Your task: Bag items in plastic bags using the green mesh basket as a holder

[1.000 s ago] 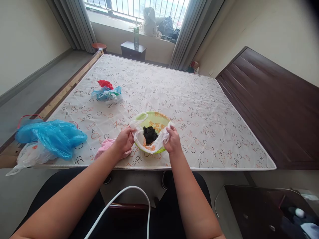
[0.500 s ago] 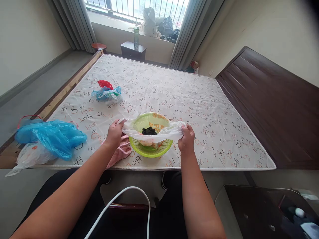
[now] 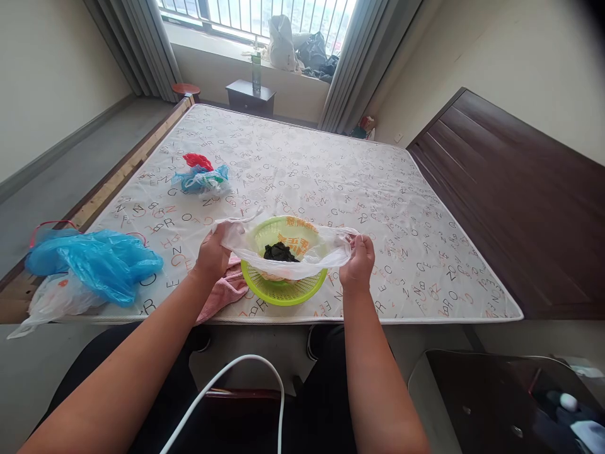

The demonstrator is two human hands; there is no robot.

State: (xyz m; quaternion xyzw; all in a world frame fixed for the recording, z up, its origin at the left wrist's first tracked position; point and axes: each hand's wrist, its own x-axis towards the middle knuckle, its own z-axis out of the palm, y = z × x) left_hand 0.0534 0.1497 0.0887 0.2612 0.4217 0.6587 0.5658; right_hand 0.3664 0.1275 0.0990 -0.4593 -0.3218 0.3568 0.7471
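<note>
A white plastic bag (image 3: 293, 270) with orange print is stretched between my hands, its mouth spread. My left hand (image 3: 213, 252) is closed on the bag's left edge, and my right hand (image 3: 358, 260) grips the right edge. Inside the bag lies a crumpled black item (image 3: 280, 252), perhaps another plastic bag. Bag and contents sit in or just over a lime-green plastic basket (image 3: 286, 296); the bag hides most of its inside. A pink cloth (image 3: 227, 291) lies on the mattress beside the basket, partly behind my left forearm.
A blue plastic bag (image 3: 108, 265) and a whitish bag (image 3: 61, 299) lie at the mattress's near left corner. Farther back are a red bag (image 3: 197, 161) and crumpled blue-white bags (image 3: 203, 181). A dark headboard (image 3: 510, 208) borders the mattress (image 3: 387, 221) on the right. A white cable (image 3: 246, 357) loops before me.
Both hands have moved slightly apart, and the bag's mouth has been pulled wider. The black item shows a little more. The basket appears slightly nearer to me.
</note>
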